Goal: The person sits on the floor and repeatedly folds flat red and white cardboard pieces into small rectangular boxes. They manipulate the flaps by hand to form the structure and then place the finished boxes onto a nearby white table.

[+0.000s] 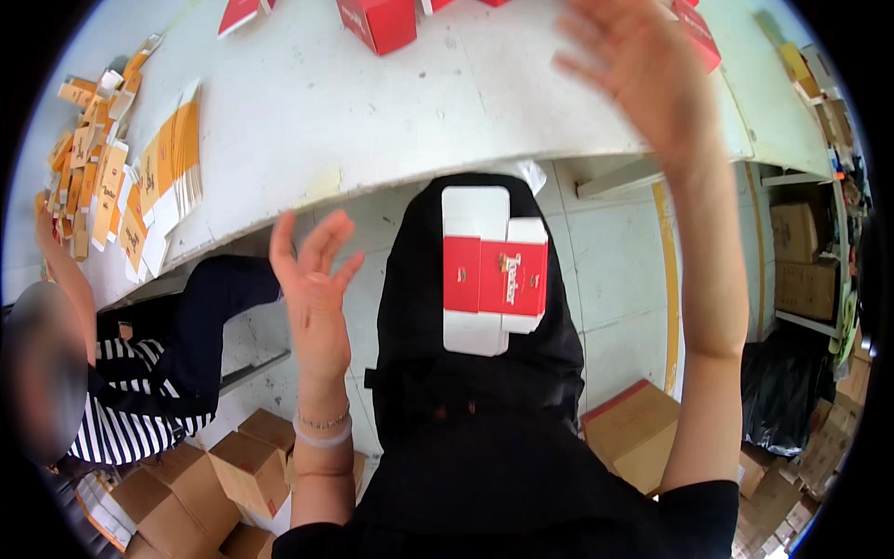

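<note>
A flattened red and white carton [494, 272] lies on the black cloth over my lap. My left hand [315, 275] is raised to the left of it, empty, with its fingers apart. Over the white table [326, 112], near its right end, my right hand [643, 70] reaches forward, slightly blurred, fingers spread and nothing seen in them. A folded red box [377, 23] stands at the table's far side. Another red box [697, 37] sits just beyond my right hand, partly hidden by it.
Orange and white flat cartons [172, 163] lie stacked at the table's left. A co-worker in a striped top [130, 401] sits there, one arm at a pile of orange boxes [88, 158]. Brown cardboard boxes [251, 466] stand on the floor, another [638, 433] to my right.
</note>
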`<state>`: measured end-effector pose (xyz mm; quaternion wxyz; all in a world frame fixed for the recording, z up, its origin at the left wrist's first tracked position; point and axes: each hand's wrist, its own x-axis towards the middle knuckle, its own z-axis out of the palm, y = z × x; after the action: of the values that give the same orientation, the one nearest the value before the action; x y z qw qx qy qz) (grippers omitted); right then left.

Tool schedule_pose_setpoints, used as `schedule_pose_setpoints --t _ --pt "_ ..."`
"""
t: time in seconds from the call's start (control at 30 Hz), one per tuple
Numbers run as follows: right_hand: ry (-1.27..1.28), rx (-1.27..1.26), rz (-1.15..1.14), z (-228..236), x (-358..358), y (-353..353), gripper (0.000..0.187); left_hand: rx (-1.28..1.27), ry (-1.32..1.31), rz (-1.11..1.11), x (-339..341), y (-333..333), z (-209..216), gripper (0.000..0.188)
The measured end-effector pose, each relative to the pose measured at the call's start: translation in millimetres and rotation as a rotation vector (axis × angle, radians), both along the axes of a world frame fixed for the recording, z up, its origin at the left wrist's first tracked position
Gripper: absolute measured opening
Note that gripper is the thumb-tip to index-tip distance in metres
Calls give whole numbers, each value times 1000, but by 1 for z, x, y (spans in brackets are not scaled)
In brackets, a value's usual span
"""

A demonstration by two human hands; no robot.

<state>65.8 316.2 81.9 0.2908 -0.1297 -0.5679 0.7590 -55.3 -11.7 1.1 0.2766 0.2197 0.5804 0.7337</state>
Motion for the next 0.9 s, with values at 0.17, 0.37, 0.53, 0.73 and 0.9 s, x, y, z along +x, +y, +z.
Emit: schedule_pose_setpoints --t 0.17,0.37,0.53,0.73,0.9 --pt "-866 983 275 -87 29 -121 34 -301 9 -155 33 -2 -28 59" --pt "-845 1363 -16 -113 50 -167 29 -530 276 -201 64 -7 -28 70" --pt "-428 1122 113 -41 38 -180 24 -362 385 -283 90 16 -8 84" --pt "-257 1309 -408 -21 46 -173 36 -60 122 -217 57 15 8 99" --pt "-41 1071 -224 -46 47 -178 35 119 148 -289 51 12 -3 90"
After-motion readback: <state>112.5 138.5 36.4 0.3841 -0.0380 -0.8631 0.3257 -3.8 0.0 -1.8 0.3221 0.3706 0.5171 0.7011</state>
